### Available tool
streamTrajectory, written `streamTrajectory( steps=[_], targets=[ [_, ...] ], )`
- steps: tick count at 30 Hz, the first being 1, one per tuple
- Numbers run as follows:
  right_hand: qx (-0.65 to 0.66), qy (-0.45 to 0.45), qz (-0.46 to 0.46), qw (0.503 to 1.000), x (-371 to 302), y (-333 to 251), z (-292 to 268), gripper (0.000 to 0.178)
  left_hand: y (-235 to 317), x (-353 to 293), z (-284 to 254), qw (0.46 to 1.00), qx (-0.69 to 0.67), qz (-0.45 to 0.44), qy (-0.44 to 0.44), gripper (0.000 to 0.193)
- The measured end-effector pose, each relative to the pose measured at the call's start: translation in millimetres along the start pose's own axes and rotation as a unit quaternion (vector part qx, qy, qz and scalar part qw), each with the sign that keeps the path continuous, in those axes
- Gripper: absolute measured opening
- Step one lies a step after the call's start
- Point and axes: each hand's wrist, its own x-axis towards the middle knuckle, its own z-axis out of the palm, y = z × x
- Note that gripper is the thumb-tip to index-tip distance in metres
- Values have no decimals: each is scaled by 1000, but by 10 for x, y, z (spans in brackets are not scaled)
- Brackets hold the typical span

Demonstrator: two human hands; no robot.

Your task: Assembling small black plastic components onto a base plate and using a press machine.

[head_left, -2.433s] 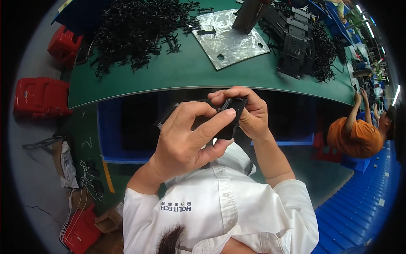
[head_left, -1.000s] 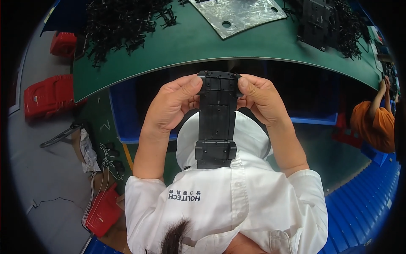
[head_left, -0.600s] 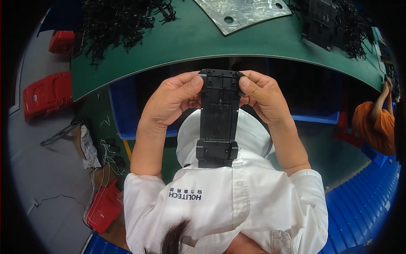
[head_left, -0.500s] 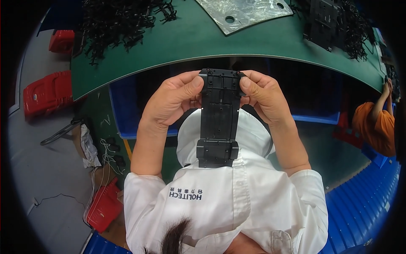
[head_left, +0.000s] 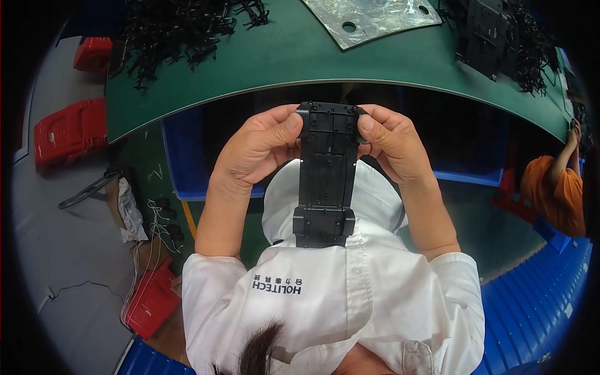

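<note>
The left hand [head_left: 265, 144] and the right hand [head_left: 397, 144] both grip the far end of a long black plastic panel [head_left: 326, 178], one on each side. The thumbs are on top, and other fingers curl behind it. The panel is in front of the person, off the near edge of the green surface [head_left: 281, 70]. Its near end is over the white shirt [head_left: 281, 325] — I cannot tell if it touches.

This panel looks mostly put together to me. A dark block sticks out on each side at the far end, and a wider black part sits across the near end. I cannot tell if every bit is pushed in tight.

There seems to be lots more to work with. A big heap of small black plastic parts [head_left: 178, 37] lies loose on the far left of the surface. On the far right, more black panels [head_left: 487, 37] lie beside another heap of small black parts [head_left: 531, 59] — none of these are in the hands. A shiny metal plate [head_left: 381, 19] with holes lies between the two sides.
</note>
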Motion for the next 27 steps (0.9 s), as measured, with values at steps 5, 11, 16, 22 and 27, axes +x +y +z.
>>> streamTrajectory(
  steps=[5, 11, 16, 22, 27],
  targets=[
    [-7, 0, 0, 1000, -5, -23, 20, 33, 6, -4, -17, 999, 40, 10, 2, 37],
    [-12, 3, 0, 1000, -15, 0, 24, 34, 19, -29, -34, 998, 60, -1, 6, 35],
    [-10, -3, -1, 1000, -13, 13, 8, 35, 48, -54, 22, 997, 76, -5, 27, 33],
    [-14, -3, 2, 1000, -10, 22, -1, 35, 53, -64, -35, 997, 81, -18, 8, 33],
    [-21, -2, 0, 1000, -11, 28, 19, 36, 65, -64, 6, 996, 83, -16, 30, 33]
  ],
)
